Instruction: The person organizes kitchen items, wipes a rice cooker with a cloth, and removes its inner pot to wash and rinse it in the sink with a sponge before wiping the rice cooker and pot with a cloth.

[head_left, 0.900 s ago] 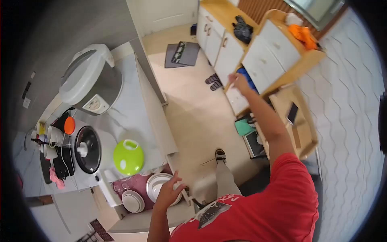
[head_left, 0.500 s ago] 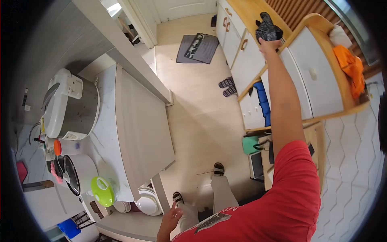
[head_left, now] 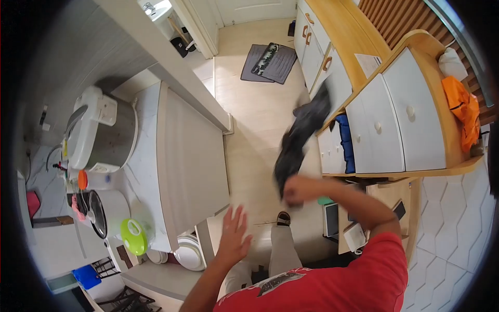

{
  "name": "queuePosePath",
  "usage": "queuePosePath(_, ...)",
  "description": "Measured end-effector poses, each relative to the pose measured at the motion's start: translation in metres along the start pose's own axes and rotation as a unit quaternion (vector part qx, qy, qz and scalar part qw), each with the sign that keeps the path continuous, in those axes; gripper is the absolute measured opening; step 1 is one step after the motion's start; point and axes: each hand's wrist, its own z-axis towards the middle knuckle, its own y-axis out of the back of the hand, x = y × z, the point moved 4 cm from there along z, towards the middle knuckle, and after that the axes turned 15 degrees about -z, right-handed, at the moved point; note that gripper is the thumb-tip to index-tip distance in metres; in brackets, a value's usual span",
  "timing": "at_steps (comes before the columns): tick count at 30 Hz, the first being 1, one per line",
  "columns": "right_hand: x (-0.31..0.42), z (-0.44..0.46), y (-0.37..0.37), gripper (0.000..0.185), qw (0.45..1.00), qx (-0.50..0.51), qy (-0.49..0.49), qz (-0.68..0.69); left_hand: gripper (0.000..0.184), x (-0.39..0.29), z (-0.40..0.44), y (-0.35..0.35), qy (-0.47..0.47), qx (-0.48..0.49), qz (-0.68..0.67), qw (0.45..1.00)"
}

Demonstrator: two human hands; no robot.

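A long, dark grey cloth (head_left: pixel 299 138), smeared by motion, trails up and away from my right hand (head_left: pixel 302 190) over the floor beside the white cabinets. The fingers of that hand are closed around its near end. Whether it is a garment I cannot tell. My left hand (head_left: pixel 234 236) is raised in front of my body, fingers spread, with nothing in it. A gap separates it from the cloth.
White drawers (head_left: pixel 387 122) with a wooden frame stand at right, an orange cloth (head_left: pixel 461 112) on top. A counter with a rice cooker (head_left: pixel 106 130) and a green-lidded container (head_left: pixel 134 236) is at left. Grey mats (head_left: pixel 267 63) lie on the floor ahead.
My right hand has drawn the dark cloth off the wooden cabinet top, back toward my body, and the cloth has stretched out long. My left hand has risen with its fingers spread.
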Motion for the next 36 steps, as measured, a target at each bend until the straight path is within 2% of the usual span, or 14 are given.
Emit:
queuePosePath(2, 0.078, -0.014, 0.000, 0.032, 0.988, 0.010, 0.117, 0.102, 0.075, -0.020, 0.022, 0.004, -0.048, -0.001, 0.004, 0.999)
queuePosePath(4, 0.112, -0.031, 0.011, 0.027, 0.978, 0.030, 0.090, 0.188, 0.075, -0.027, 0.022, -0.001, -0.030, 0.174, -0.152, 0.972)
queuePosePath(6, 0.133, -0.045, 0.035, 0.027, 0.972, 0.034, -0.065, 0.223, 0.070, -0.032, 0.004, 0.018, 0.039, 0.162, -0.209, 0.964)
queuePosePath(8, 0.158, -0.051, 0.043, 0.025, 0.972, -0.031, -0.060, 0.226, 0.066, -0.037, -0.032, 0.047, 0.111, 0.148, -0.271, 0.945)
queuePosePath(11, 0.225, -0.052, 0.054, 0.031, 0.956, -0.064, -0.116, 0.263, 0.040, -0.042, -0.088, 0.101, -0.034, 0.013, -0.378, 0.925)
queuePosePath(14, 0.265, -0.052, 0.037, 0.051, 0.974, -0.078, -0.067, 0.204, 0.033, -0.047, -0.163, 0.170, 0.001, 0.003, -0.424, 0.905)
queuePosePath(16, 0.338, -0.024, 0.021, 0.057, 0.939, -0.187, 0.099, 0.270, 0.027, -0.031, -0.221, 0.216, -0.009, -0.069, -0.400, 0.914)
queuePosePath(19, 0.399, 0.016, -0.014, 0.057, 0.958, -0.167, -0.015, 0.233, 0.037, -0.005, -0.307, 0.287, -0.034, -0.141, -0.338, 0.930)
queuePosePath(21, 0.445, 0.061, -0.013, 0.052, 0.847, -0.312, 0.060, 0.427, 0.041, 0.019, -0.358, 0.321, -0.043, -0.139, -0.257, 0.955)
queuePosePath(23, 0.510, 0.103, 0.005, 0.038, 0.829, -0.330, 0.101, 0.440, 0.040, 0.036, -0.409, 0.351, -0.038, -0.146, -0.206, 0.967)
queuePosePath(25, 0.530, 0.126, 0.019, 0.027, 0.833, -0.360, 0.073, 0.414, 0.031, 0.054, -0.452, 0.380, 0.197, 0.004, -0.001, 0.980)
queuePosePath(29, 0.560, 0.154, 0.019, 0.018, 0.870, -0.395, 0.035, 0.293, 0.020, 0.100, -0.531, 0.442, 0.103, -0.177, -0.187, 0.961)
queuePosePath(34, 0.567, 0.176, 0.025, 0.029, 0.951, -0.280, 0.040, 0.125, 0.031, 0.098, -0.604, 0.483, 0.103, -0.271, -0.283, 0.914)
queuePosePath(36, 0.590, 0.181, 0.021, 0.035, 0.898, -0.172, 0.180, 0.363, 0.047, 0.116, -0.633, 0.499, 0.064, -0.283, -0.326, 0.900)
